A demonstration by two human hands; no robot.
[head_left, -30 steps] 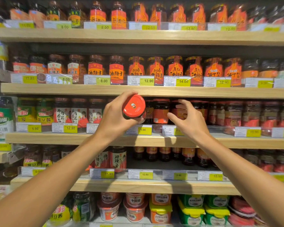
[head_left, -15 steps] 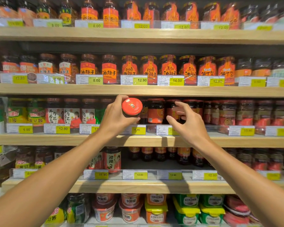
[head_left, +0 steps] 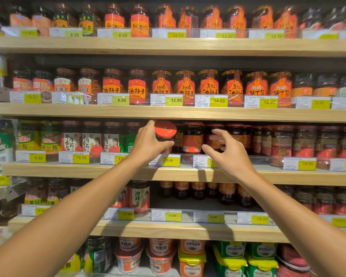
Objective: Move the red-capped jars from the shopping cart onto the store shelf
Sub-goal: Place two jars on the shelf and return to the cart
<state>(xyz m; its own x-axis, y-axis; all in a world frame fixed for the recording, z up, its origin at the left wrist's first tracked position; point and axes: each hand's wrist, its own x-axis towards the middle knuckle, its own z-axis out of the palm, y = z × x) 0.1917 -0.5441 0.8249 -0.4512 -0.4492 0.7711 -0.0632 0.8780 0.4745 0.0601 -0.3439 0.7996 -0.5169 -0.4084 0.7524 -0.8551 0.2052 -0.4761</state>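
Note:
My left hand [head_left: 148,143] grips a red-capped jar [head_left: 165,131] at the front of the third wooden shelf [head_left: 72,170], its cap tilted toward me. The jar sits just inside the shelf opening, left of a standing red-capped jar [head_left: 192,137] with an orange label. My right hand [head_left: 227,152] hovers in front of further red-capped jars [head_left: 237,134] on the same shelf, fingers spread and holding nothing. The shopping cart is out of view.
Clear price-tag rails [head_left: 169,160] run along each shelf edge. Jars with orange labels [head_left: 185,84] fill the shelf above. The shelf below [head_left: 168,228] holds more jars with a gap at its front middle. Tubs [head_left: 192,258] sit at the bottom.
My left hand has carried the jar further into the shelf opening and slightly lower. My right hand has stayed beside it with its fingers spread.

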